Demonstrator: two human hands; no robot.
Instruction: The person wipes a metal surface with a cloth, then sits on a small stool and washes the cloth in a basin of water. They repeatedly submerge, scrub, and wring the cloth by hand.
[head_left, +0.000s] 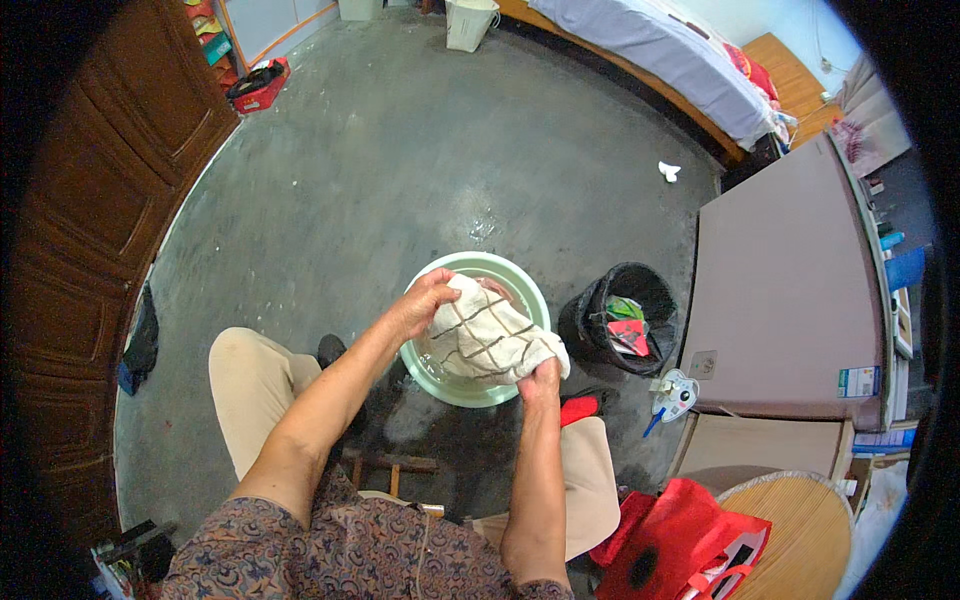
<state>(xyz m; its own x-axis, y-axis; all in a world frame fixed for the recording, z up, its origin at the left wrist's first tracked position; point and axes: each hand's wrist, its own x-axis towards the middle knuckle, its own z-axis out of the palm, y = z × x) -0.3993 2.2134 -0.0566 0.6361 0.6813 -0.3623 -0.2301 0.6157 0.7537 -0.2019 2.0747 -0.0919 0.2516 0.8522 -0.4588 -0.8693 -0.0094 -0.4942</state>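
A white checked cloth (491, 334) with dark and brown lines is stretched between my two hands, above a pale green round basin (541, 300) on the floor. My left hand (427, 300) pinches its upper left corner over the basin's left side. At the cloth's lower right end, my right hand (541, 377) grips a bunched part near the basin's rim. Water shows in the basin beneath the cloth, and something pinkish (496, 286) lies in it behind the cloth. The cloth hides much of the basin's inside.
A black lined bin (577, 330) holding wrappers stands right of the basin, beside a grey-pink refrigerator (765, 285). Red bags (660, 540) and a round woven-topped surface (795, 525) are at lower right. Brown wooden doors (97, 225) line the left. A bed (645, 45) stands beyond.
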